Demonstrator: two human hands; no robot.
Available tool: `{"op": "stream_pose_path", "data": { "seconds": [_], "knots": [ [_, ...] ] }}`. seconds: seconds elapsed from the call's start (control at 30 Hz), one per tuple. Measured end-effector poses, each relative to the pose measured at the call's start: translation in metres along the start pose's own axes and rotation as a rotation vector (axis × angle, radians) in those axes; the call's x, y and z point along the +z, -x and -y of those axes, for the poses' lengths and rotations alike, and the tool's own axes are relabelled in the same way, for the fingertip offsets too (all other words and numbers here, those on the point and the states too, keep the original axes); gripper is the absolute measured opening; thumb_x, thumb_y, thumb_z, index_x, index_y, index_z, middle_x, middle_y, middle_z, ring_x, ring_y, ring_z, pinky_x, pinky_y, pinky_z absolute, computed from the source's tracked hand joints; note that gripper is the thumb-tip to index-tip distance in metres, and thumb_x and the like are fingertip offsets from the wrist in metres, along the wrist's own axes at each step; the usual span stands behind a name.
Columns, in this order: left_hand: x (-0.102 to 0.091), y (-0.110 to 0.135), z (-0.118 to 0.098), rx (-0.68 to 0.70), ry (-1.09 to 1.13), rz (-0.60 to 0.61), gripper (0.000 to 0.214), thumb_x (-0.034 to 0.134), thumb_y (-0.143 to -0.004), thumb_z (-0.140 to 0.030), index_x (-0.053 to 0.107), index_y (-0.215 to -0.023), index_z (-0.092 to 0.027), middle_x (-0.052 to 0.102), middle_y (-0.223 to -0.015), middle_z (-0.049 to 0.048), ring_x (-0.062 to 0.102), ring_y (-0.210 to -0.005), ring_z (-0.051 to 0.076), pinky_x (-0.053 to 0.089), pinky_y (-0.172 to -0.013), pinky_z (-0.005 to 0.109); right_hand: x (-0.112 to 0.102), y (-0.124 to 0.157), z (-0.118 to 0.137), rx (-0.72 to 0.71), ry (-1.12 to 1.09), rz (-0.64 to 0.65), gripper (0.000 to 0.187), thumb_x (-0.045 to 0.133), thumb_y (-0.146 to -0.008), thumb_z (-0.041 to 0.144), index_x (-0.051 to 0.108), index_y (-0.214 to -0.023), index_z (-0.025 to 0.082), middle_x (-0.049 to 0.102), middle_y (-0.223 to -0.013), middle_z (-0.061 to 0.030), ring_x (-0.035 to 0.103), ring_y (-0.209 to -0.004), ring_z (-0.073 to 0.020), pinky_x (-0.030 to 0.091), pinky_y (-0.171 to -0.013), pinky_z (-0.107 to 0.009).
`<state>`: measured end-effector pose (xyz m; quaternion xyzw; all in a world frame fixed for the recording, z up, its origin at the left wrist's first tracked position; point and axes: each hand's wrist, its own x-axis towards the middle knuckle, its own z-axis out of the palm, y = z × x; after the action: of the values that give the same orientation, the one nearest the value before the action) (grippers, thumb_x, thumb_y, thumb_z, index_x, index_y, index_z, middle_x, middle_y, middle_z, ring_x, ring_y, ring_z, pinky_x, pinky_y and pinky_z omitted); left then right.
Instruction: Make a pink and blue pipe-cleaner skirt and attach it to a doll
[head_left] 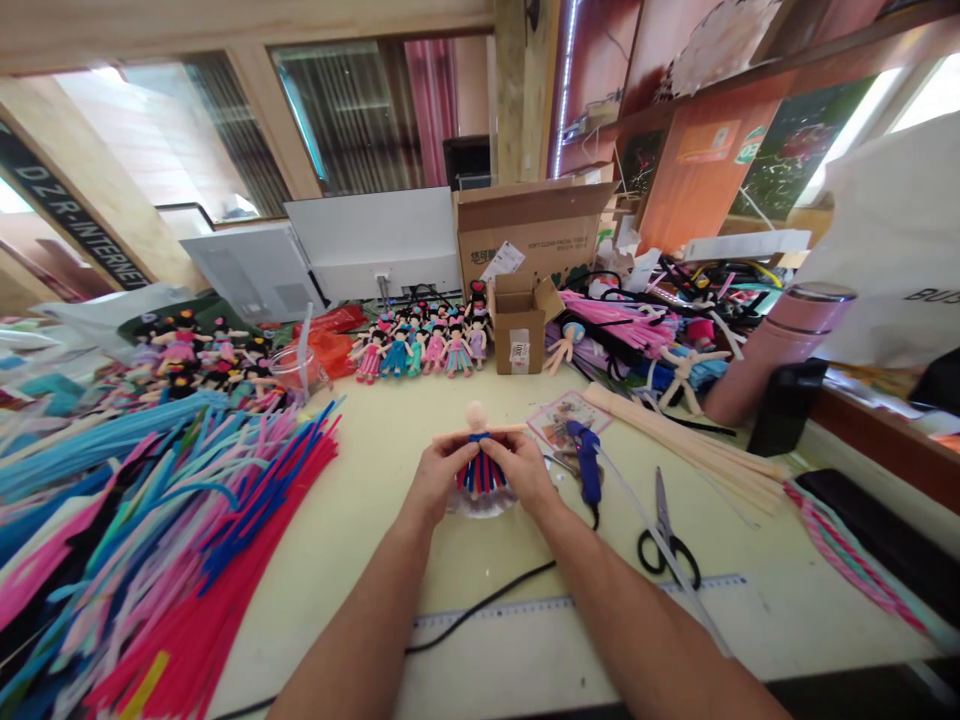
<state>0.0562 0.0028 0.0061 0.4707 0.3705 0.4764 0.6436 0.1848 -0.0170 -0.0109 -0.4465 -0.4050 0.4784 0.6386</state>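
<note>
Between my two hands is a small pipe-cleaner doll [480, 478] with a round pale head, arms stretched sideways and a striped blue and red skirt. My left hand [437, 475] pinches it at the waist from the left, thumb on the blue top. From the other side my right hand [523, 468] grips it in the same way, the two thumbs close together. A shiny silvery round piece [481, 503] shows below the skirt; whether it touches the doll I cannot tell. Just right of my right hand lies a blue glue gun [587, 465].
Black-handled scissors [666, 540] and a ruler [517, 607] lie on the right and front. Pipe cleaners [225, 560] are heaped at left. Finished dolls [427, 340] stand at the back beside a small cardboard box [519, 335]. A pink bottle [784, 350] stands right. A black cord [484, 603] crosses the table.
</note>
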Motion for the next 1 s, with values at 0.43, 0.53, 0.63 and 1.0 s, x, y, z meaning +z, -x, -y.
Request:
{"op": "stream_pose_path", "data": {
  "seconds": [0.43,0.53,0.63,1.0],
  "knots": [
    [-0.0012,-0.0015,-0.0009,0.028,0.035,-0.077,0.031,0.082,-0.056,-0.032,0.074,-0.082,-0.017,0.073,-0.081,0.0039,0.063,-0.076,0.016,0.047,-0.079,0.029,-0.0027,0.0012,0.0030,-0.089,0.100,0.044,0.026,0.069,-0.070,0.035,0.071,-0.090,0.018,0.072,-0.084,-0.0039,0.063,-0.075,-0.0182,0.049,-0.074,-0.032],
    [-0.0009,-0.0008,-0.0014,0.018,0.030,-0.078,0.032,0.082,-0.056,-0.031,0.073,-0.082,-0.016,0.072,-0.080,0.0040,0.063,-0.075,0.016,0.047,-0.078,0.029,-0.0026,0.0016,0.0032,-0.094,0.142,0.045,0.025,0.068,-0.070,0.033,0.071,-0.089,0.017,0.071,-0.081,-0.0038,0.061,-0.071,-0.0173,0.048,-0.071,-0.031],
    [0.0000,-0.0001,-0.0020,0.019,0.018,-0.048,0.032,0.082,-0.056,-0.031,0.073,-0.082,-0.015,0.072,-0.080,0.0049,0.063,-0.075,0.017,0.047,-0.077,0.030,-0.0024,0.0014,0.0024,-0.092,0.140,0.028,0.026,0.068,-0.070,0.035,0.071,-0.088,0.016,0.072,-0.080,-0.0043,0.062,-0.071,-0.0174,0.049,-0.071,-0.031],
    [0.0012,0.0010,-0.0016,0.059,-0.034,0.024,0.029,0.081,-0.057,-0.033,0.075,-0.079,-0.015,0.073,-0.079,0.0047,0.063,-0.073,0.018,0.047,-0.077,0.031,-0.0027,0.0061,0.0080,-0.023,0.102,0.036,0.026,0.071,-0.067,0.038,0.071,-0.081,0.016,0.072,-0.078,-0.0044,0.065,-0.070,-0.0203,0.050,-0.067,-0.032]
  ]
}}
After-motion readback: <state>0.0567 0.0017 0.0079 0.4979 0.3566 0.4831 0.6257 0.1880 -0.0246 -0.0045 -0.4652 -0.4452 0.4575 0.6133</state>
